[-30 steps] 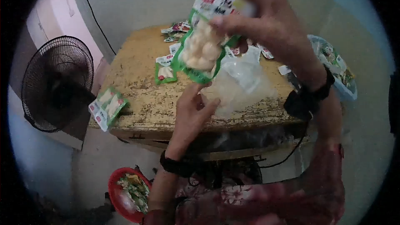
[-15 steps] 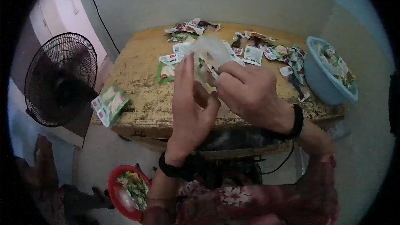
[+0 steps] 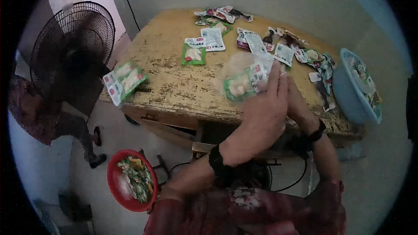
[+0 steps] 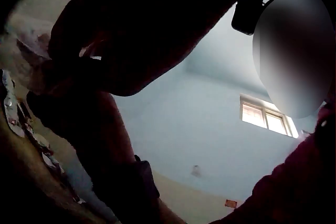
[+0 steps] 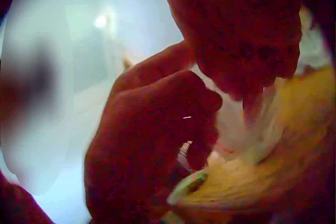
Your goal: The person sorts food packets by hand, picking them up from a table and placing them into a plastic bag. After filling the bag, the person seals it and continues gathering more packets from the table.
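Plastic bag (image 3: 238, 66) in pinching fingers (image 3: 273, 80), left hand (image 3: 263, 115) across right hand (image 3: 301, 108), packets (image 3: 284, 55) beyond.

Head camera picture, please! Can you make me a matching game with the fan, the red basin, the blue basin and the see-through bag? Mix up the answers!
Column one:
1. Fan
2. Red basin
3. Blue basin
4. See-through bag

Column two:
A. At the right end of the yellow table
B. Right by the person's left hand and right hand
C. Black, with a round wire cage
D. Lower than the tabletop, with packets inside

Right pairs: 1-C, 2-D, 3-A, 4-B.
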Available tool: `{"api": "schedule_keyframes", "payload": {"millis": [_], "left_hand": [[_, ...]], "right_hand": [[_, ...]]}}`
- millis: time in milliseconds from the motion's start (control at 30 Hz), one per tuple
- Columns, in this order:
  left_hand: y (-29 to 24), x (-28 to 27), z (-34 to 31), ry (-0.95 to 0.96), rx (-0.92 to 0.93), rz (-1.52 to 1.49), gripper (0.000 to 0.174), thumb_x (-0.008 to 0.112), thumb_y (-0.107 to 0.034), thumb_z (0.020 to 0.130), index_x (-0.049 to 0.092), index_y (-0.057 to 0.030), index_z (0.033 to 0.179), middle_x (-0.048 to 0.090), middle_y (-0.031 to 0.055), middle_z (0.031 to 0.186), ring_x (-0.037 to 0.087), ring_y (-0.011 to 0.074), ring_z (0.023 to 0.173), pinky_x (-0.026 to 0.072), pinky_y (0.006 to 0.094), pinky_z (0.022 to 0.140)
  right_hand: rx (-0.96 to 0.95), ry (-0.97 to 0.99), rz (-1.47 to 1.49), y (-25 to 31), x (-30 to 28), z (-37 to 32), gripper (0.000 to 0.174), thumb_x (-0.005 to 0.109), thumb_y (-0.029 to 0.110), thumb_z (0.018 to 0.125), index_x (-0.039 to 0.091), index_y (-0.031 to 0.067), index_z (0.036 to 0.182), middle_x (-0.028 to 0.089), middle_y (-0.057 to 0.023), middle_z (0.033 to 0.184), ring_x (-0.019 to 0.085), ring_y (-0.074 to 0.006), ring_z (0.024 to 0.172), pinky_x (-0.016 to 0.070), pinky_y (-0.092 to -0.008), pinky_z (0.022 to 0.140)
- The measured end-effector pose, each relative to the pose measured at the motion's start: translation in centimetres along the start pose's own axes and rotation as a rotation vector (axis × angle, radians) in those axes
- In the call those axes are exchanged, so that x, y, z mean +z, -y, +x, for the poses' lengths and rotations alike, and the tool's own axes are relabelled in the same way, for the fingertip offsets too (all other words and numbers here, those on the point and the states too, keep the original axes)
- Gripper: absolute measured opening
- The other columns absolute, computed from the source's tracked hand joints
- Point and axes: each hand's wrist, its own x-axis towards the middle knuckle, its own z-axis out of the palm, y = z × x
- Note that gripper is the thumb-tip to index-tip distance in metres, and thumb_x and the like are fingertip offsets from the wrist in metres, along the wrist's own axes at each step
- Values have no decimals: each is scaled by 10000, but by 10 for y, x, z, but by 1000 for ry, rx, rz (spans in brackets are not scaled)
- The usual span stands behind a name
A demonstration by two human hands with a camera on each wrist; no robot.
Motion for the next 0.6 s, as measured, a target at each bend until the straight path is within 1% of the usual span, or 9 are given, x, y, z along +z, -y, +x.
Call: {"api": "schedule_keyframes", "payload": {"millis": [33, 100, 200, 267, 333, 433, 467, 567, 600], "left_hand": [[-2, 6, 2, -24, 38, 32, 865, 711, -45, 692, 324, 109, 1449, 202, 289, 1591, 683, 416, 941, 599, 455, 711], [-10, 10, 6, -15, 77, 68, 833, 710, -52, 691, 354, 134, 1421, 198, 309, 1584, 693, 399, 914, 599, 454, 702], [-22, 7, 4, 69, 73, 39, 786, 701, -51, 696, 387, 166, 1383, 186, 334, 1576, 699, 384, 881, 597, 457, 699], [-23, 10, 2, 86, 84, -30, 763, 693, -43, 700, 397, 179, 1367, 178, 344, 1574, 697, 387, 871, 596, 462, 705], [-22, 16, 0, 134, 96, -53, 713, 675, -37, 726, 407, 181, 1349, 171, 348, 1574, 693, 399, 857, 595, 474, 717], [-20, 24, -3, 263, 81, -76, 637, 652, -31, 765, 426, 176, 1323, 185, 351, 1566, 685, 426, 879, 592, 483, 731], [-21, 27, -3, 320, 74, -85, 611, 645, -29, 779, 432, 174, 1315, 194, 352, 1562, 683, 437, 894, 591, 485, 735], [-18, 47, -10, 68, 184, -157, 542, 627, -48, 845, 450, 127, 1327, 249, 323, 1546, 662, 444, 983, 589, 475, 768], [-19, 43, -10, 12, 201, -179, 527, 625, -61, 865, 455, 109, 1334, 274, 313, 1538, 652, 443, 1017, 587, 472, 784]], "right_hand": [[138, -28, 176, 8, -2, -5, 345, 652, 233, 972, 596, -8, 1214, 641, -136, 1103, 611, -285, 959, 528, -400, 824], [-59, -110, 34, -20, 3, -8, 350, 630, 237, 984, 597, -14, 1226, 611, -151, 1167, 595, -283, 1019, 515, -400, 868], [-99, -23, -28, -43, -3, -14, 398, 571, 257, 1014, 553, -12, 1307, 551, -168, 1299, 564, -282, 1140, 489, -404, 964], [0, 67, 135, -45, -6, -25, 446, 512, 256, 1040, 440, 3, 1401, 509, -160, 1394, 527, -278, 1241, 465, -401, 1031], [122, 132, 452, -34, -8, -32, 525, 443, 236, 1069, 258, 30, 1515, 471, -133, 1485, 476, -271, 1351, 437, -390, 1091], [45, 216, 155, -49, -24, -29, 508, 449, 220, 1063, 288, 23, 1502, 451, -130, 1495, 474, -256, 1352, 439, -389, 1091], [2, 189, 166, -61, -23, -30, 493, 454, 223, 1061, 314, 19, 1488, 475, -125, 1467, 490, -247, 1334, 440, -384, 1088], [-40, 76, 311, -81, -14, -31, 446, 478, 226, 1052, 405, 9, 1436, 545, -109, 1370, 540, -222, 1269, 447, -367, 1070], [12, 22, 440, -76, -8, -36, 426, 493, 224, 1047, 444, 7, 1411, 567, -103, 1330, 557, -215, 1239, 452, -360, 1057]]}}
